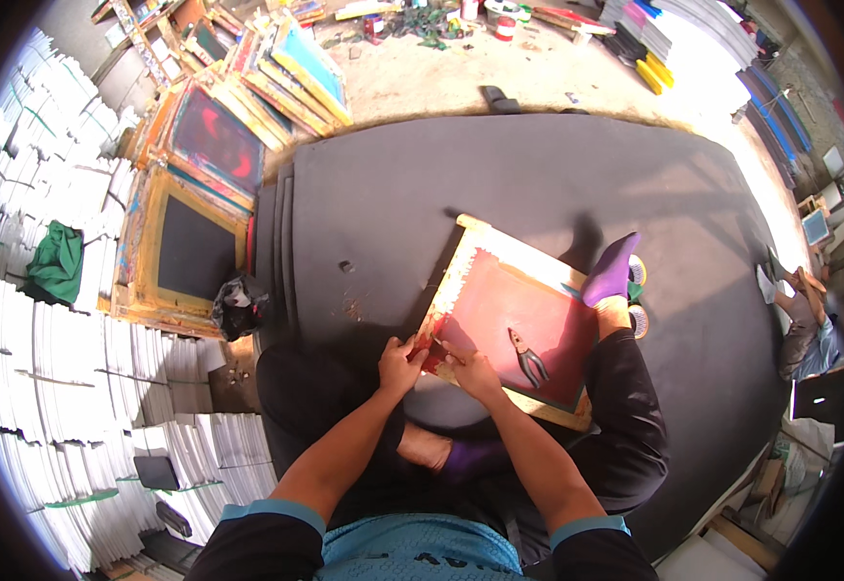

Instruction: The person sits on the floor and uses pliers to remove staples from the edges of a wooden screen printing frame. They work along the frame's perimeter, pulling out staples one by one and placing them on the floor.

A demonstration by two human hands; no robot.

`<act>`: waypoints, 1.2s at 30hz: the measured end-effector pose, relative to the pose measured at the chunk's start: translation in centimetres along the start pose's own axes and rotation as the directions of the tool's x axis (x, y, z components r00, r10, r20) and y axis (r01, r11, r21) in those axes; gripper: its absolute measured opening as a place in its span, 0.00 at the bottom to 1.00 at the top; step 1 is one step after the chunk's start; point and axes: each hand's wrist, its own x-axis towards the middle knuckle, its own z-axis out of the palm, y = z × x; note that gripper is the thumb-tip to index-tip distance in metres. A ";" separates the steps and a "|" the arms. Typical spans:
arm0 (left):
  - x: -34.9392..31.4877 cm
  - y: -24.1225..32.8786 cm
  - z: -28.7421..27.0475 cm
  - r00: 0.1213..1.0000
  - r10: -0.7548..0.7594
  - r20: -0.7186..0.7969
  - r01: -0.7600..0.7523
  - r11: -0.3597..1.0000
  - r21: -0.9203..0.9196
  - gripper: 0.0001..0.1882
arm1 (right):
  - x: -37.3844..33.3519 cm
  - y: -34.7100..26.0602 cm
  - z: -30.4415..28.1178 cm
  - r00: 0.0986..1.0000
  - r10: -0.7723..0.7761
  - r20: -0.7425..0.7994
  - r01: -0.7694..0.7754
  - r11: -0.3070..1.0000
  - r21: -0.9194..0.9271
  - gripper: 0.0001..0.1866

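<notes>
A wooden screen-printing frame (pixel 530 268) with reddish mesh lies at a slant across my lap, its far right side beside my purple-socked foot. My left hand (pixel 402 368) is closed on the frame's near left corner, with the thumb pointing up along the wood. Just to the right, my right hand (pixel 473 374) is closed in a pinch by the same corner. Whatever its fingers hold is too small to make out. Pliers (pixel 528 358) with dark handles rest on the mesh, right of my right hand, touched by neither hand.
I sit on a stack of dark foam sheets (pixel 373 184). More screen frames (pixel 189 247) lean at the left, beside a black plastic bag (pixel 239 306). Tall stacks of white sheets (pixel 63 358) line the left side. Another person's arm (pixel 797 315) shows at the far right.
</notes>
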 end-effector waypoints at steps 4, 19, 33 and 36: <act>0.1 -1.5 -0.1 1.000 0.020 0.006 -0.021 0.999 0.028 0.24 | 0.5 -3.1 -1.9 0.925 0.286 0.249 -0.333 0.928 0.170 0.25; 0.3 -1.8 -0.2 0.994 -0.020 0.108 0.031 0.994 -0.102 0.26 | -2.0 -5.2 -0.7 0.990 0.140 -0.032 -0.142 0.914 -0.380 0.24; 0.3 -2.7 0.4 0.994 0.091 0.058 -0.078 0.976 -0.202 0.30 | -1.5 -2.0 -1.7 0.979 -0.189 -0.074 0.120 0.834 -0.539 0.21; -0.1 -3.2 0.3 0.996 0.074 0.048 -0.062 0.975 -0.212 0.29 | -1.3 -1.8 -1.9 0.961 -0.271 -0.054 0.195 0.804 -0.561 0.21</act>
